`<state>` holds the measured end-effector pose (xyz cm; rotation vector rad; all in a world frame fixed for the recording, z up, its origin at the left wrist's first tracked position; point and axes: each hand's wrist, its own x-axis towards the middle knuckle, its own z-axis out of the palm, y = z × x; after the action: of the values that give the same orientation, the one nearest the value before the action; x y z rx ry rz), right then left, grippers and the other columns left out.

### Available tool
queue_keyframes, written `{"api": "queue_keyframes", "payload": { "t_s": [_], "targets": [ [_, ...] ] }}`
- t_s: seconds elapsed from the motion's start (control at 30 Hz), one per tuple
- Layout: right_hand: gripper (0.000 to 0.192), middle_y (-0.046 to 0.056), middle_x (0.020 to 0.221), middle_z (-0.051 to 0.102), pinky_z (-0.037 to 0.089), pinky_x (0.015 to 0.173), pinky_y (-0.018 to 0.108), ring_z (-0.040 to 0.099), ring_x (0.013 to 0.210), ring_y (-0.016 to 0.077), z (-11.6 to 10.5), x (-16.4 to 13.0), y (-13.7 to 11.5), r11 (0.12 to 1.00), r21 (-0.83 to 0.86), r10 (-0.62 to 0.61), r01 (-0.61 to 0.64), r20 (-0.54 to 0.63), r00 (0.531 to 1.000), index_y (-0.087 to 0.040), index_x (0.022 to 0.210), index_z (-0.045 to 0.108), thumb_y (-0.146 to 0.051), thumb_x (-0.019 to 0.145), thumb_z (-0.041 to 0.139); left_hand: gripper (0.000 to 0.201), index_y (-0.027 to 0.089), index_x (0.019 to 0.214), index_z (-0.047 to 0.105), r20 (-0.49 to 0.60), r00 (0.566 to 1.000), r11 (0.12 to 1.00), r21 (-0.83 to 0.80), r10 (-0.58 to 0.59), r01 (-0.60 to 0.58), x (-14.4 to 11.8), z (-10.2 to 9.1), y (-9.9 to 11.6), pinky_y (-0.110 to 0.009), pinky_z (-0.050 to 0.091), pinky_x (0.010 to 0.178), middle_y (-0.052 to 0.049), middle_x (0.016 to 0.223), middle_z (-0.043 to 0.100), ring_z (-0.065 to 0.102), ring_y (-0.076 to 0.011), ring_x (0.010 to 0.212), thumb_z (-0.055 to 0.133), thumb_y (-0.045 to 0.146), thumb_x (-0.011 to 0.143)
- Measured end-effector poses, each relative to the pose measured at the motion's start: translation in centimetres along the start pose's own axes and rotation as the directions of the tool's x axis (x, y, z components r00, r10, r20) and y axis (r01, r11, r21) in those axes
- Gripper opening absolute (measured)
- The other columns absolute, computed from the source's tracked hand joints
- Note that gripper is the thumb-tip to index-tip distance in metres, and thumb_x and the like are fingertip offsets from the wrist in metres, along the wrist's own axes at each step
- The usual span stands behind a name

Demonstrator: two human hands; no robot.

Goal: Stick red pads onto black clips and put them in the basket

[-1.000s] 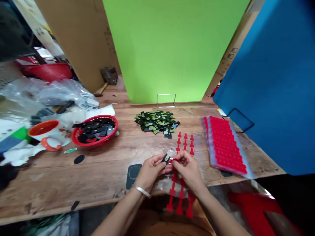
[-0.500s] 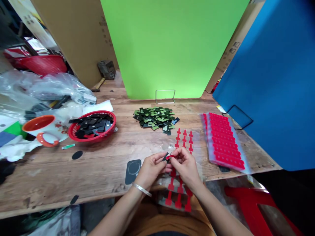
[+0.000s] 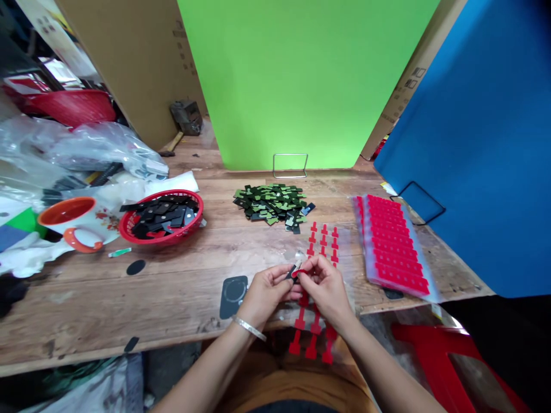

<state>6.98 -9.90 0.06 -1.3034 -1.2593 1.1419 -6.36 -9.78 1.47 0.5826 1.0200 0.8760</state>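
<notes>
Fingertips of the left hand (image 3: 269,288) and right hand (image 3: 326,288) are pinched together on a small black piece (image 3: 291,272) and a red sticker (image 3: 298,273), held just above the clear sheet of red stickers (image 3: 322,244) laid on the wooden table (image 3: 181,287).

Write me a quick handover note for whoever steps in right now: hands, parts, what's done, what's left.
Left hand pinches a small black piece. Right hand presses a red sticker against it.
Sticker strip lies under the hands, hanging over the table edge.
Done: black pieces in the red basket, it seems.
Left: green-black pile, stacked red sheets.
</notes>
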Motion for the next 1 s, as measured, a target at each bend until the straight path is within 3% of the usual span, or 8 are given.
{"api": "queue_keyframes", "payload": {
  "t_s": [1.0],
  "targets": [
    [0.009,-0.004,0.064,0.051,0.037,0.046,0.019,0.045,0.051,0.0081,-0.03,0.04,-0.20,0.999,0.035,0.009,-0.009,-0.007,1.000,-0.019,0.073,0.049,-0.018,0.069,0.058,0.036,0.008,0.099,0.060,0.015,1.000,1.000,0.001,0.000,0.000,-0.07,0.28,0.10,-0.024,0.054,0.065,-0.009,0.081,0.069,0.067,-0.0164,0.068,0.067,0.009,0.064]
  ]
}}
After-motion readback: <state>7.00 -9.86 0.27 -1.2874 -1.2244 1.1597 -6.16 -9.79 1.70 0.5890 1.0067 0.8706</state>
